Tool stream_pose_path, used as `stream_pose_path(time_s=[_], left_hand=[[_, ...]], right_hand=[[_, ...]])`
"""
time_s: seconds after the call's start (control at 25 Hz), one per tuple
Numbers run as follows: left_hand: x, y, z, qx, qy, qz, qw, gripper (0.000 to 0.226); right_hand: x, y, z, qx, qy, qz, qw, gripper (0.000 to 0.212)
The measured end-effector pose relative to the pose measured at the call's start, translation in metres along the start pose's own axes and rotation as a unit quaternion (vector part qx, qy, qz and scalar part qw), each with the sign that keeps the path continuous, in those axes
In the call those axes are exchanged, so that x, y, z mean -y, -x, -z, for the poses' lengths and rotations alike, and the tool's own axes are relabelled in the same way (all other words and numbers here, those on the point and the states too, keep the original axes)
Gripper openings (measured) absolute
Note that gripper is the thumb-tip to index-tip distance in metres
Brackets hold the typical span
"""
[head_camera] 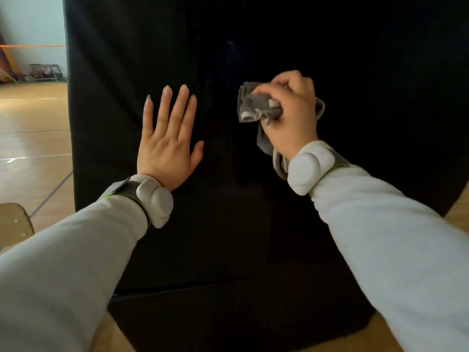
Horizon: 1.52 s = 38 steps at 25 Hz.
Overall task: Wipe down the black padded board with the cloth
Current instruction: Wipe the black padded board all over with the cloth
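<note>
Two hands are in view, both in front of one black padded board. This board is the largest thing: a tall, upright rectangle with a matte, slightly grainy cover, and one horizontal seam crosses it near the bottom. Beside it on the left lies one wooden floor, glossy, in light brown planks with thin painted lines. Two sleeves of soft, pale grey fabric cover the arms, one left sleeve and one right sleeve. One left hand lies flat on the board, its palm against the cover and all five fingers straight and a little spread; it holds nothing. One right hand is at the middle of the board, with its fingers curled around one cloth. Two wrist units of smooth, rounded, off-white plastic sit on grey straps, one on the left wrist and one on the right wrist. The cloth is grey with a pale hem, crumpled into a bunch, and one end hangs down below the hand; whether it touches the board I cannot tell.
</note>
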<state>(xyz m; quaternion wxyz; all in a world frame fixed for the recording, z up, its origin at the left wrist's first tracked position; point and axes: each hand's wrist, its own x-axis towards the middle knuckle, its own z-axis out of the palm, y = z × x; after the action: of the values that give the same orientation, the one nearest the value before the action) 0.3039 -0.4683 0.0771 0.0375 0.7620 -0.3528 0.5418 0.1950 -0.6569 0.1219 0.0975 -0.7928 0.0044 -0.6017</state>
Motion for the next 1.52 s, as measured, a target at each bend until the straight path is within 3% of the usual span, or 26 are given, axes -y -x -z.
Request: stream_pose_path(time_s=[0.2,0.36,0.52,0.6,0.72,0.8,0.92,1.16,1.24,1.4,1.52], left_hand=[[0.0,0.0,0.007,0.004,0.058,-0.014,0.998,0.066],[0.001,0.023,0.007,0.013,0.097,-0.043,0.994,0.057],[0.0,0.054,-0.003,0.051,0.065,-0.059,0.995,0.064],[-0.002,0.059,-0.011,0.052,0.041,-0.059,0.996,0.067],[-0.003,0.06,-0.02,0.042,0.024,-0.049,0.998,0.065],[-0.004,0.06,-0.021,0.043,0.018,-0.046,0.998,0.065],[-0.004,0.06,-0.021,0.042,0.015,-0.044,0.998,0.067],[-0.005,0.06,-0.022,0.039,0.017,-0.049,0.998,0.067],[-0.006,0.059,-0.022,0.039,0.016,-0.045,0.998,0.067],[-0.006,0.059,-0.022,0.038,0.015,-0.043,0.998,0.068],[-0.005,0.059,-0.022,0.037,0.017,-0.041,0.998,0.068]], right_hand=[[-0.001,0.04,-0.017,0.028,0.005,0.017,0.999,0.021],[-0.006,0.08,-0.019,0.106,0.009,0.024,0.994,0.028],[-0.015,0.131,-0.012,0.221,0.002,0.059,0.973,0.029],[-0.014,0.118,-0.006,0.181,-0.003,0.056,0.982,0.029],[-0.002,0.06,-0.011,0.028,0.011,0.003,1.0,0.034],[0.006,0.038,-0.019,-0.014,0.015,-0.011,1.0,0.03],[0.002,0.064,-0.033,0.025,0.017,0.021,0.999,0.024],[-0.011,0.148,-0.031,0.223,0.012,0.082,0.971,0.03],[-0.007,0.131,-0.019,0.204,-0.019,0.08,0.976,0.025],[-0.001,0.047,-0.01,0.014,-0.005,0.021,1.0,0.026],[0.001,0.054,-0.025,0.015,0.018,0.018,1.0,0.022]])
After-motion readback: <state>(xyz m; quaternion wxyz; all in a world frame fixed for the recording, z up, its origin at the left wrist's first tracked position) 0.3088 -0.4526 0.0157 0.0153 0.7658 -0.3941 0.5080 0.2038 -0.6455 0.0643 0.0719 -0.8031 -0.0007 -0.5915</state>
